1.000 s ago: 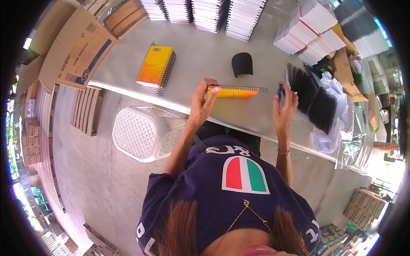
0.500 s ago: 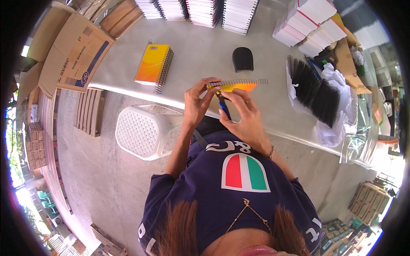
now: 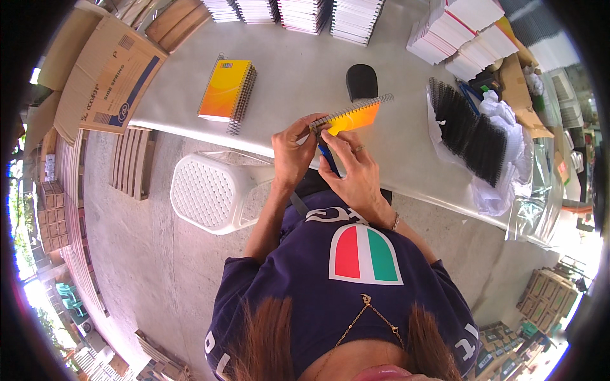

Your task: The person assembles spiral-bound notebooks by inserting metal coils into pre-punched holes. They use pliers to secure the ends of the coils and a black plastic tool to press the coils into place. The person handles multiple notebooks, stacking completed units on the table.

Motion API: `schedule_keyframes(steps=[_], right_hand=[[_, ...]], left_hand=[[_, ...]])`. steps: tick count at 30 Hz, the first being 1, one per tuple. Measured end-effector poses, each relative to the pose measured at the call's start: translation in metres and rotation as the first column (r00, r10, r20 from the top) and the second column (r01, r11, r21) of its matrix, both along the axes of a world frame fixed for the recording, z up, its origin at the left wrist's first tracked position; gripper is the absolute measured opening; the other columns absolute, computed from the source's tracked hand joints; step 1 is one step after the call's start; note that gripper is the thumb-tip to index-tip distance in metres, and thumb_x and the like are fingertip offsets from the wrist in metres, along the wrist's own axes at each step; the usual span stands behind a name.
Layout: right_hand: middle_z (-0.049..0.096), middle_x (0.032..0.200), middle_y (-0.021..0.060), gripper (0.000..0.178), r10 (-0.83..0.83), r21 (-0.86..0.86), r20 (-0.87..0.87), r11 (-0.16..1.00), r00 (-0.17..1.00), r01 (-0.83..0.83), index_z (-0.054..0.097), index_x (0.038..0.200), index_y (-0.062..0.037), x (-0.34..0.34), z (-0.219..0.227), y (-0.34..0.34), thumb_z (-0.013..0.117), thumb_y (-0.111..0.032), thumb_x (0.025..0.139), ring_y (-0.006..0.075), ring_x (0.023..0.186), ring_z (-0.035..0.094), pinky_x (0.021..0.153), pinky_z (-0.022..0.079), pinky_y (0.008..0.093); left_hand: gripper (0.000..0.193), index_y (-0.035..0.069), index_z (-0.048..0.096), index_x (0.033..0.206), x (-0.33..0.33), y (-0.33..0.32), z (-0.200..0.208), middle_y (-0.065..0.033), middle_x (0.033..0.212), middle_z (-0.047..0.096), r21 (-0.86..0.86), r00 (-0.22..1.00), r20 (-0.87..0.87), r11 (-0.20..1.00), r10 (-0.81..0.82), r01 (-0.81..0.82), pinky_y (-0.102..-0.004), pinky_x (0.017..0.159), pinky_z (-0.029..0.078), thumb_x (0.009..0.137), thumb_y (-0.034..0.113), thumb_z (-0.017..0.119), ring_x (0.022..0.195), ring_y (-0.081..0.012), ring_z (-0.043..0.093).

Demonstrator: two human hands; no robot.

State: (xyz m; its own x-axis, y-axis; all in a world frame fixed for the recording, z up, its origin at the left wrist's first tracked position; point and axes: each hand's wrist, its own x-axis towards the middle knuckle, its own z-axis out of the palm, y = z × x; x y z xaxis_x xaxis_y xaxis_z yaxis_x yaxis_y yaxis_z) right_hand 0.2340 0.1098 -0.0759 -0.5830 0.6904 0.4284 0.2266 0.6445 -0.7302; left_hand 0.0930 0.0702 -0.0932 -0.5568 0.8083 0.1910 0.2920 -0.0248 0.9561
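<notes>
A yellow-orange notebook (image 3: 357, 119) with a dark spiral along its upper edge is held up over the near edge of the table. My left hand (image 3: 293, 149) pinches the spiral's left end between thumb and fingers. In my right hand (image 3: 357, 166) is a pair of pliers with blue-and-black handles (image 3: 326, 155); their jaws are at that same end of the spiral, partly hidden by fingers. The spiral's right end sticks out past the cover. Further left on the table lies a small stack of similar spiral notebooks (image 3: 227, 90).
Beyond the notebook is a black rounded pad (image 3: 361, 82). Black spiral coils (image 3: 469, 130) lie on crumpled plastic at right. Paper stacks (image 3: 454, 32) stand at the back. A white stool (image 3: 206, 190) and a cardboard box (image 3: 111, 76) are at left.
The held notebook has tilted, its right end rising away from me. Both hands have shifted slightly left, still gripping the spiral end and the pliers.
</notes>
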Motion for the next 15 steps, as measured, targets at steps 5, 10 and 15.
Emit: schedule_keyframes(steps=[5, 10, 15], right_hand=[[0.063, 0.106, 0.014, 0.031, -0.128, -0.682, -0.69, -0.217, 0.713, -0.699, 0.055, 0.12, -0.0001, 0.013, 0.002, 0.028, 0.059, -0.02, 0.096, 0.0227, 0.087, 0.066, 0.074, 0.055, 0.0358], [0.063, 0.097, 0.0107, 0.027, 0.191, -0.857, -0.409, 0.256, 0.892, -0.447, 0.052, 0.12, -0.002, 0.029, 0.02, 0.045, 0.057, -0.019, 0.099, 0.0202, 0.084, 0.067, 0.076, 0.057, 0.0343], [0.06, 0.105, 0.0125, 0.028, -0.04, -0.303, 0.209, 0.948, 0.977, 0.103, 0.055, 0.119, -0.0033, 0.077, 0.001, 0.091, 0.062, -0.016, 0.095, 0.0206, 0.089, 0.063, 0.078, 0.051, 0.0347]], left_hand=[[0.032, 0.006, 0.069, 0.115, 0.013, -0.001, 0.002, -0.0123, 0.1, 0.074, 0.085, 0.981, -0.185, 0.995, 0.067, -0.052, -0.0292, 0.075, 0.056, 0.086, -0.005, 0.062, 0.087, -0.0191, 0.073], [0.025, 0.007, 0.071, 0.112, 0.011, -0.005, 0.011, -0.0113, 0.1, 0.073, 0.042, 0.987, -0.139, 0.997, 0.076, -0.071, -0.0292, 0.073, 0.055, 0.088, 0.002, 0.067, 0.081, -0.0175, 0.071], [0.026, 0.003, 0.07, 0.115, -0.053, -0.028, 0.055, -0.0049, 0.093, 0.073, 0.054, 0.925, -0.068, 0.927, 0.373, -0.37, -0.0207, 0.065, 0.048, 0.092, 0.013, 0.07, 0.072, -0.0055, 0.058]])
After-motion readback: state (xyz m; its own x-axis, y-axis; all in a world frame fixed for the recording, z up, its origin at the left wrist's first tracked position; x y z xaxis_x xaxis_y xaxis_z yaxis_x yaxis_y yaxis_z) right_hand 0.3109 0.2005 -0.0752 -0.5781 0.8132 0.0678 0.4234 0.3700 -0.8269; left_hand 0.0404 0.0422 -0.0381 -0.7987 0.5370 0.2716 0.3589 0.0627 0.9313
